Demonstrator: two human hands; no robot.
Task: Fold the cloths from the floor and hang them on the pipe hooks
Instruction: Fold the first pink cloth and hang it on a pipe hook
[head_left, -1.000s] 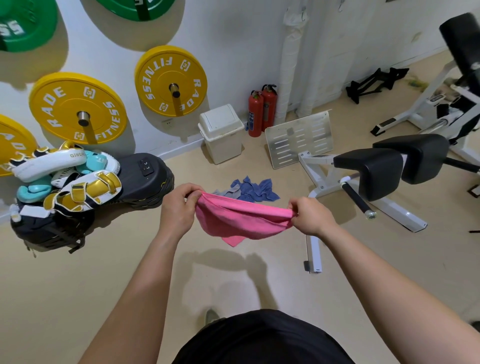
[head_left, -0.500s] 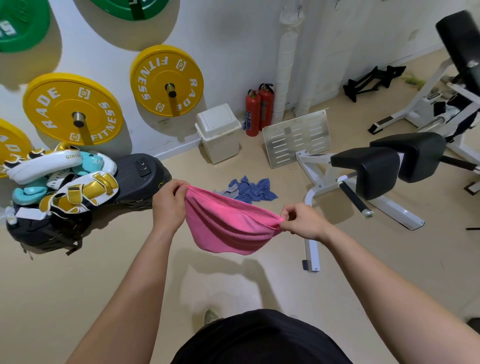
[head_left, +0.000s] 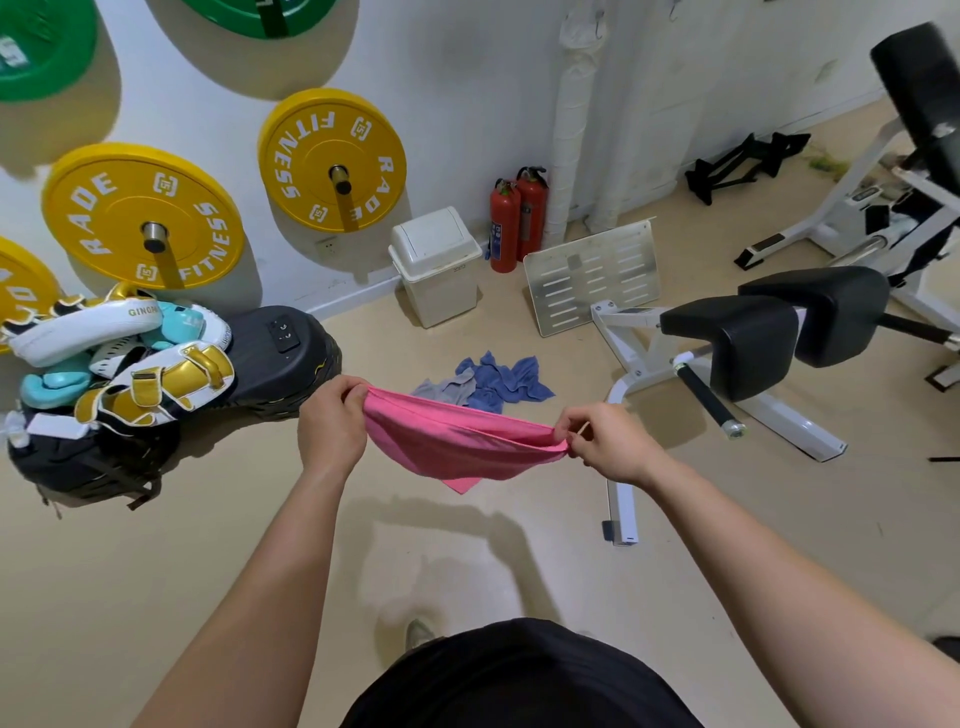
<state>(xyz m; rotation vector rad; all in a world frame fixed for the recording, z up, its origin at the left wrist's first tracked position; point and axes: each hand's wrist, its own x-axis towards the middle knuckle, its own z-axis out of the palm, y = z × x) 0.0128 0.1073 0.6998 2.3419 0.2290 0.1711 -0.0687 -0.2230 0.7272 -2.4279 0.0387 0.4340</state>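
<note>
Left hand (head_left: 332, 423) & right hand (head_left: 605, 441) each pinch an end of pink cloth (head_left: 457, 441), held mid-air, sagging. Folding step, judging by this; next: bring ends together w/ edges matched.

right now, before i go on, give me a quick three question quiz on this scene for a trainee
1. True or false: the left hand and the right hand both hold the pink cloth, stretched between them.
2. The blue cloths lie: A) on the floor, B) on a hook, C) on a shelf.
3. How many red fire extinguishers stand by the wall?
Key: 1 true; 2 A; 3 two.
</note>
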